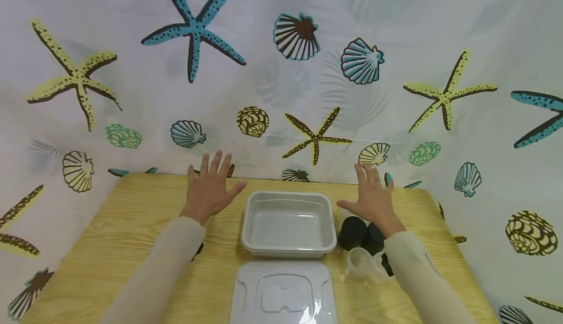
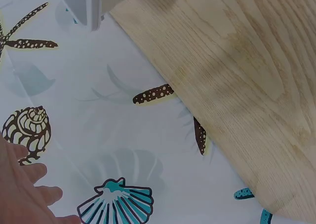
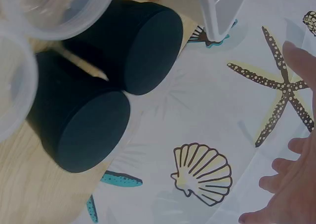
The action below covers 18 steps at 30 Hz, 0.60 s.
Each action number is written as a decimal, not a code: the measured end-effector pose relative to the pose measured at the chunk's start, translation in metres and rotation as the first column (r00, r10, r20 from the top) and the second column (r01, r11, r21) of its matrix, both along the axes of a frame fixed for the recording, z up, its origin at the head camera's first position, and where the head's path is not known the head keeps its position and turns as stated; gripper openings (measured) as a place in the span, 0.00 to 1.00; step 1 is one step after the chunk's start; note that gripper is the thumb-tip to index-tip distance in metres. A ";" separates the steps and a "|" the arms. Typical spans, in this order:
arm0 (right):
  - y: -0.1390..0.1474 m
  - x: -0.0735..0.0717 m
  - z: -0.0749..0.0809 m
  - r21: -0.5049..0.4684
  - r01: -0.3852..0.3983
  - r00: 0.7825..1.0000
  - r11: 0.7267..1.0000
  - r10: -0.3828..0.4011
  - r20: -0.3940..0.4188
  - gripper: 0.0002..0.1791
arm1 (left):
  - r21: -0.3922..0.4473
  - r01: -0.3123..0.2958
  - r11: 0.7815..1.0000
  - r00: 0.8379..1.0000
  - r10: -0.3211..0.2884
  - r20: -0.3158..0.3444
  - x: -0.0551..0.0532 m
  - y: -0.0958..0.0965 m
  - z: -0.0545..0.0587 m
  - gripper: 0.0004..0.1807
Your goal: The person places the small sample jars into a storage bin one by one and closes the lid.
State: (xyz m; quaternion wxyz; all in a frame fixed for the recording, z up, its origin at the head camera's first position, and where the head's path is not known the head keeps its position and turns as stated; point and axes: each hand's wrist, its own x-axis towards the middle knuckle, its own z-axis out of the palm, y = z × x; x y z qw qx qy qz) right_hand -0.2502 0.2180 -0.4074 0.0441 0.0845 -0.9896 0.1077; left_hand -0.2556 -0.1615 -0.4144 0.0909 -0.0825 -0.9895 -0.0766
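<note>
A white rectangular container [image 1: 288,254] stands uncovered in the middle of the wooden table, with nothing visible inside. Its pale lid [image 1: 283,298] lies flat just in front of it. My left hand [image 1: 207,192] hovers to the container's left, fingers spread and holding nothing. On the other side, my right hand [image 1: 374,198] is raised with its fingers spread, also holding nothing. Beneath the right hand stand two black cylinders [image 1: 352,233] [image 3: 154,49], close together. Two translucent cups [image 1: 358,262] [image 3: 19,86] are beside them, nearer to me, one partly covered by the right sleeve.
The wooden table [image 1: 132,226] ends just behind the container. A white cloth [image 1: 264,84] printed with starfish and shells hangs behind and around it. A small dark thing [image 1: 197,252] shows at the left forearm, mostly hidden; I cannot tell what it is.
</note>
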 end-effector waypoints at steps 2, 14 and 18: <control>0.004 0.002 -0.001 -0.014 0.001 1.000 1.000 -0.001 0.004 0.59 | -0.001 0.006 1.000 1.000 -0.006 -0.004 0.000 0.001 -0.001 0.45; 0.028 0.021 -0.008 -0.053 0.025 1.000 0.998 -0.024 0.010 0.56 | 0.113 0.025 0.993 0.997 -0.017 -0.070 0.002 0.005 -0.015 0.38; 0.036 0.029 -0.011 -0.091 0.033 0.999 0.995 -0.032 0.010 0.55 | 0.141 0.049 0.989 0.992 -0.031 -0.126 0.005 0.007 -0.019 0.35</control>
